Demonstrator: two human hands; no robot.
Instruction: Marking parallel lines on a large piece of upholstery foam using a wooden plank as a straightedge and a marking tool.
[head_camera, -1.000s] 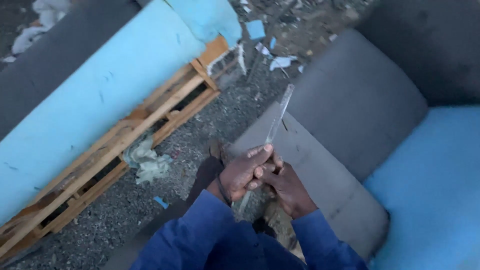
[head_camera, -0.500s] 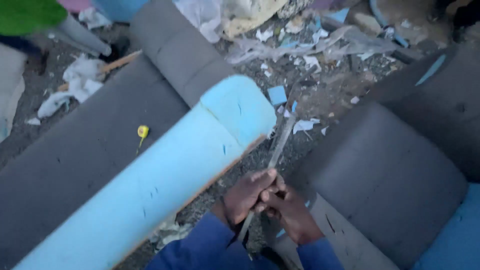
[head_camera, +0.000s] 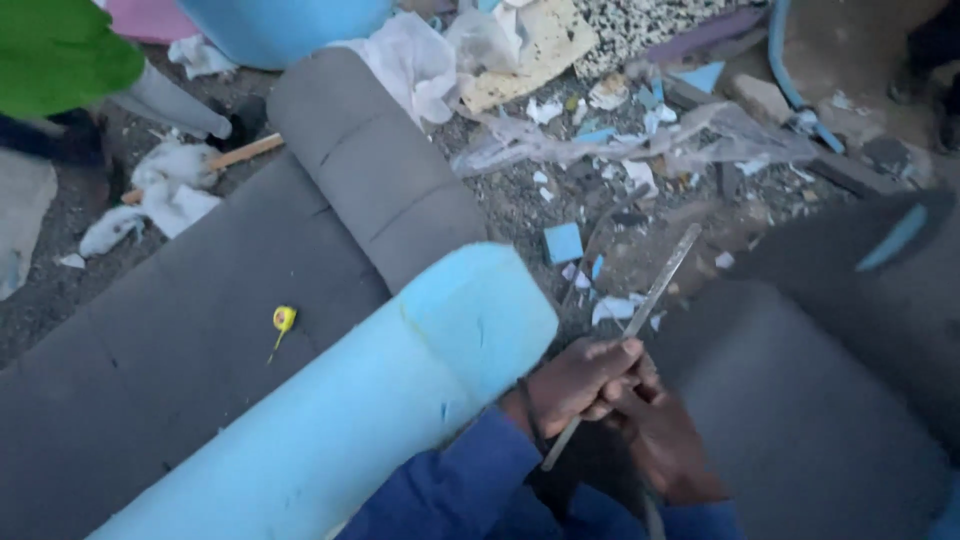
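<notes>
A long thin metal blade (head_camera: 655, 285) points up and to the right from my two hands at the bottom middle. My left hand (head_camera: 575, 385) is closed around its lower part. My right hand (head_camera: 665, 440) is closed just below and to the right, also on the tool; what its fingers grip is partly hidden. Both arms wear blue sleeves. The hands hover between a light blue foam slab (head_camera: 350, 420) on the left and a grey fabric cushion (head_camera: 810, 420) on the right.
A grey upholstered piece (head_camera: 200, 330) with a small yellow tape measure (head_camera: 284, 319) lies at the left. Foam scraps, white fabric and plastic (head_camera: 600, 130) litter the gravel ahead. Another person in green (head_camera: 60, 55) stands at the top left.
The view has tilted up and swung left: the wooden pallet is gone from sight, the grey piece and debris came into view. My hands still hold the blade the same way.
</notes>
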